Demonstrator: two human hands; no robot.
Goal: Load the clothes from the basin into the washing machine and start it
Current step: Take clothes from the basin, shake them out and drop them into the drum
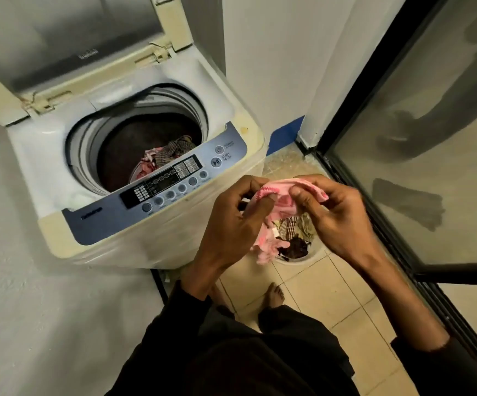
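Observation:
A top-loading washing machine stands at the left with its lid raised. Inside its drum lie a pink garment and a checked one. My left hand and my right hand both pinch a small pink garment above the white basin on the floor. The garment's lower part hangs down between my hands. The basin holds several dark and checked clothes, partly hidden by my hands. The control panel with its start button faces me.
A white wall corner rises behind the basin. A glass sliding door with a dark frame runs along the right. My bare feet stand on the tiled floor just before the basin.

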